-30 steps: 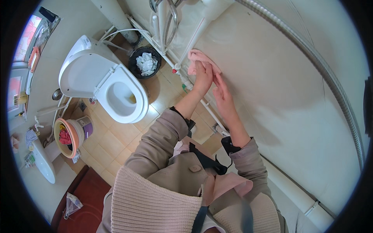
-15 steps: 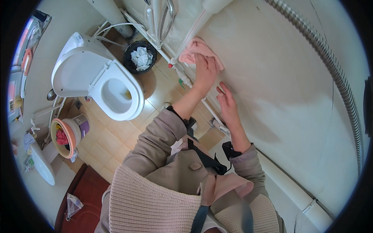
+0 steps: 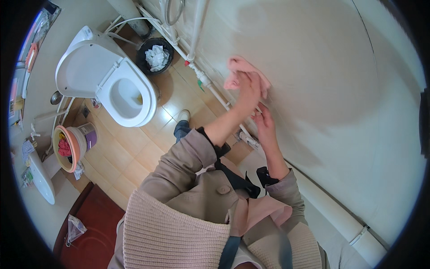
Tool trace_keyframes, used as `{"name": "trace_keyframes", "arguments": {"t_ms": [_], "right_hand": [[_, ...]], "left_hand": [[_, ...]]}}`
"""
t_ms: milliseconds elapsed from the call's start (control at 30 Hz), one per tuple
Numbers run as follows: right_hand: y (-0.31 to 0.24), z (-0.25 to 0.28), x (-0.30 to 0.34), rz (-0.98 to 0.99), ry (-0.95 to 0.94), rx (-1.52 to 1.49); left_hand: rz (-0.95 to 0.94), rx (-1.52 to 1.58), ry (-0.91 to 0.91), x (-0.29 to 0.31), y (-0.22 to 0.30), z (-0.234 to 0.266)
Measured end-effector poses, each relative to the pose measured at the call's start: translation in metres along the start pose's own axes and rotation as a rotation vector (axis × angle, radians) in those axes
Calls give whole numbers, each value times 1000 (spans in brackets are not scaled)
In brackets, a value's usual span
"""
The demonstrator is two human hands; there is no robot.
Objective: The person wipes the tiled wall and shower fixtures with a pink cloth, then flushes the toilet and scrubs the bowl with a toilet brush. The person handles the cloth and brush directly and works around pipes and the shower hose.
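Holding a pink cloth against the wall with the left hand. Pressing the left fingers close together over the cloth's middle, with loose folds showing past the fingertips and to both sides. Holding the right hand just below, near the left wrist, with fingers half curled and a little apart, pointing up toward the cloth. Cannot tell whether the right fingertips touch the wall. Reaching in with both forearms bare beyond pushed-up sleeves.

Seeing, just left of the left fingers, a white pipe slanting along the foot of the wall, with a red knob on it. Farther left of the fingers, seeing a black bin with crumpled paper inside, just beside a white toilet with its lid raised. Below and left of the left fingers, seeing a pale shoe on the tiled floor.

Well left of the fingers and lower, seeing a tub with red fabric in it, against a bucket; cannot tell whether stacked or side by side. Below those, farthest from the fingers, seeing a sink, then a clear bag on a dark red panel.
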State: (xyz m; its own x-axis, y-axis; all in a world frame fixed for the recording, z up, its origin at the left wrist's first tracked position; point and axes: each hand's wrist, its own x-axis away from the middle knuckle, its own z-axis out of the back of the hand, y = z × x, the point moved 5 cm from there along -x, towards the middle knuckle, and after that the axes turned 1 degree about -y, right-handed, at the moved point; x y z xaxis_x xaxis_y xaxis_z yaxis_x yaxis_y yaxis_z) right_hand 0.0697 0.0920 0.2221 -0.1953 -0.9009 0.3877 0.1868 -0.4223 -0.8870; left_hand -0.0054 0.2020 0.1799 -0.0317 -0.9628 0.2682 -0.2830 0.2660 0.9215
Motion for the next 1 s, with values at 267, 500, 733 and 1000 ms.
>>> {"name": "trace_keyframes", "arguments": {"t_ms": [267, 500, 733, 1000], "right_hand": [[60, 37, 46, -100, 57, -73], [79, 72, 73, -143, 42, -10], [106, 79, 62, -242, 153, -258], [54, 66, 55, -51, 76, -316]], "left_hand": [[423, 270, -79, 20, -54, -16], [208, 48, -59, 117, -44, -84], [754, 493, -422, 116, -103, -85], [17, 81, 87, 110, -22, -83]]}}
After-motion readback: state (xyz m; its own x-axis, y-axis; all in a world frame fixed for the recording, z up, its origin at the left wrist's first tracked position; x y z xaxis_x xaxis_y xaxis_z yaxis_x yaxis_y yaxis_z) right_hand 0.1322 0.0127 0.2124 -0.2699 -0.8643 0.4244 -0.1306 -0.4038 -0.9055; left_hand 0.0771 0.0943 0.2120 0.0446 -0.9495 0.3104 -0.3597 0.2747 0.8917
